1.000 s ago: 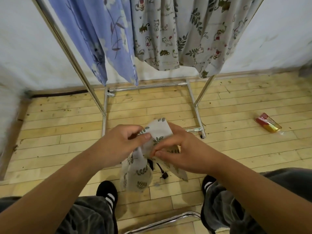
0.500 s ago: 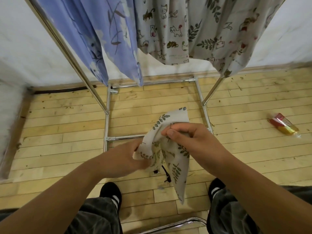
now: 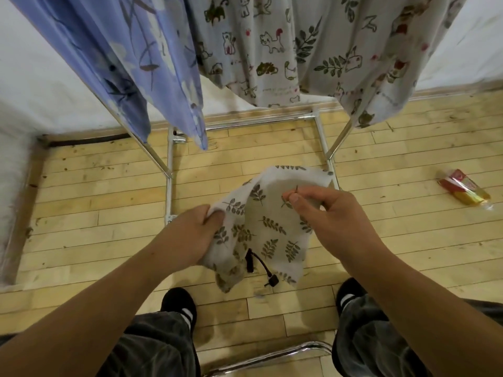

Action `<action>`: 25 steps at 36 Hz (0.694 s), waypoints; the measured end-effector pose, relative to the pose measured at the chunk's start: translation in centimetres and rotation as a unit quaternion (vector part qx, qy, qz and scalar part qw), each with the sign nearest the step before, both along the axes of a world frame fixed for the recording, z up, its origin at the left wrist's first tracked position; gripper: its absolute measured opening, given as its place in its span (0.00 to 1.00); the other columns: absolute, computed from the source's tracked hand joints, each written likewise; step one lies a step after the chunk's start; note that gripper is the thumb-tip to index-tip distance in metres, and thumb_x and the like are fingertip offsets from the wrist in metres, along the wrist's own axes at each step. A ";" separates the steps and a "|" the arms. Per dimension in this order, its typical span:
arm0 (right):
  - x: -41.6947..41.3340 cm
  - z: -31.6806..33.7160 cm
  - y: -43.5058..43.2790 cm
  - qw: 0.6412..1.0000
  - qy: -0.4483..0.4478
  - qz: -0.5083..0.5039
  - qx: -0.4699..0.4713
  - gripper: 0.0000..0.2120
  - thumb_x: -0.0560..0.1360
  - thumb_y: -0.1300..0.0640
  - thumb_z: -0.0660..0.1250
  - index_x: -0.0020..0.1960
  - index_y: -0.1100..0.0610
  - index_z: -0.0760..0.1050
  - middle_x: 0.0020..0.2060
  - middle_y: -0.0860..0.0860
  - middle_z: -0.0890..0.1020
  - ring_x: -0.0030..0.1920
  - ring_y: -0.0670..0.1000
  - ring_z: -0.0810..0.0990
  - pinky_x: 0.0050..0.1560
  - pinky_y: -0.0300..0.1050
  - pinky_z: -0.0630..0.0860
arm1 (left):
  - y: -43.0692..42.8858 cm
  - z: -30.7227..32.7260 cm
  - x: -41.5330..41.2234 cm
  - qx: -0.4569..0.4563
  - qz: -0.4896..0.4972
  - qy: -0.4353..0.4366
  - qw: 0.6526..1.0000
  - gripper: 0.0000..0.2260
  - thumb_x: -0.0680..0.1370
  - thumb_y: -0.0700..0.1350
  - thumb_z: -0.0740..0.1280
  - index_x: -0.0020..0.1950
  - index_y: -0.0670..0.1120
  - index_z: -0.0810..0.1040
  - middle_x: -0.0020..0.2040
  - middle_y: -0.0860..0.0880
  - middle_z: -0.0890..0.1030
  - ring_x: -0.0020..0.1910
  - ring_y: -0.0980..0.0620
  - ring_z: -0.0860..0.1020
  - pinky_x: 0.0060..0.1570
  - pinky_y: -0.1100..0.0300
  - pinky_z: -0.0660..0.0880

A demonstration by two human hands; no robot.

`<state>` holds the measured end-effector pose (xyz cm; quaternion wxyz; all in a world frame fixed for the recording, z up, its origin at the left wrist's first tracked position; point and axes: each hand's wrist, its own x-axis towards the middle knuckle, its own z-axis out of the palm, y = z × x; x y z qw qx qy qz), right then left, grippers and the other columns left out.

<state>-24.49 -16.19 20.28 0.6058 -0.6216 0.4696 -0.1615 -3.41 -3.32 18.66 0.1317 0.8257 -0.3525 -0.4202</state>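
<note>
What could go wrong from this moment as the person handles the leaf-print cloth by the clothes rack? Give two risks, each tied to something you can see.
1. The leaf-print cloth is held only at its edges by the left hand and right hand; a slip could drop it onto the speck-littered wooden floor.
2. The dark cord and its toggle dangle loose below the cloth and might snag on fingers or the metal rack bar.
</note>
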 end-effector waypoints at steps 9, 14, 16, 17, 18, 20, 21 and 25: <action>0.4 -1.6 0.5 0.995 0.090 0.038 -0.036 0.05 0.77 0.44 0.71 0.49 0.37 0.86 0.64 0.44 0.78 0.68 0.45 0.74 0.59 0.32 0.71 | -0.4 1.8 -0.1 -0.019 0.133 0.174 0.975 0.28 0.78 0.69 0.61 0.60 0.45 0.79 0.52 0.36 0.84 0.50 0.33 0.84 0.60 0.32 0.77; 0.6 -1.7 0.7 0.991 0.111 0.064 -0.029 0.06 0.77 0.44 0.72 0.52 0.34 0.85 0.80 0.47 0.65 0.81 0.43 0.58 0.78 0.57 0.65 | -0.6 1.6 0.3 -0.031 0.169 0.224 0.959 0.16 0.86 0.55 0.60 0.58 0.46 0.82 0.50 0.42 0.87 0.51 0.40 0.86 0.62 0.40 0.79; 0.9 -1.3 1.2 0.990 0.092 0.105 -0.013 0.06 0.77 0.45 0.72 0.52 0.36 0.85 0.78 0.43 0.68 0.78 0.43 0.63 0.75 0.55 0.69 | -0.5 1.6 0.4 -0.031 0.182 0.235 0.954 0.17 0.86 0.54 0.61 0.59 0.43 0.82 0.50 0.39 0.87 0.50 0.40 0.86 0.59 0.44 0.80; 1.0 -1.2 1.5 0.988 0.075 0.135 -0.001 0.06 0.77 0.45 0.72 0.51 0.35 0.86 0.76 0.40 0.70 0.76 0.41 0.66 0.75 0.54 0.71 | -0.5 1.6 0.5 -0.033 0.192 0.241 0.951 0.17 0.86 0.54 0.61 0.60 0.42 0.81 0.50 0.38 0.86 0.49 0.41 0.85 0.57 0.45 0.81; 1.1 -1.0 1.8 0.984 0.061 0.168 0.010 0.06 0.77 0.45 0.72 0.50 0.35 0.86 0.74 0.38 0.71 0.74 0.39 0.68 0.74 0.53 0.72 | -0.5 1.5 0.5 -0.036 0.205 0.251 0.945 0.16 0.86 0.53 0.62 0.60 0.43 0.82 0.50 0.40 0.87 0.49 0.43 0.86 0.56 0.46 0.82; 1.3 -0.7 2.2 0.973 0.046 0.226 0.025 0.06 0.77 0.45 0.71 0.50 0.35 0.86 0.71 0.33 0.72 0.71 0.35 0.70 0.72 0.51 0.73 | -0.5 1.5 0.5 -0.040 0.232 0.271 0.933 0.14 0.85 0.51 0.63 0.59 0.44 0.82 0.47 0.46 0.88 0.44 0.48 0.87 0.44 0.52 0.84; 1.3 -0.7 2.3 0.967 0.044 0.251 0.027 0.06 0.77 0.45 0.71 0.50 0.36 0.86 0.70 0.31 0.72 0.70 0.33 0.70 0.72 0.50 0.73 | -0.6 1.6 0.5 -0.041 0.248 0.284 0.925 0.13 0.85 0.51 0.64 0.59 0.43 0.82 0.46 0.47 0.88 0.39 0.50 0.86 0.37 0.57 0.82; 1.4 -0.8 2.5 0.948 0.016 0.314 0.045 0.06 0.79 0.50 0.71 0.52 0.42 0.87 0.70 0.33 0.75 0.70 0.37 0.72 0.72 0.54 0.73 | -0.9 2.0 0.5 -0.052 0.299 0.333 0.893 0.12 0.84 0.48 0.66 0.59 0.40 0.81 0.45 0.44 0.86 0.34 0.54 0.83 0.30 0.63 0.78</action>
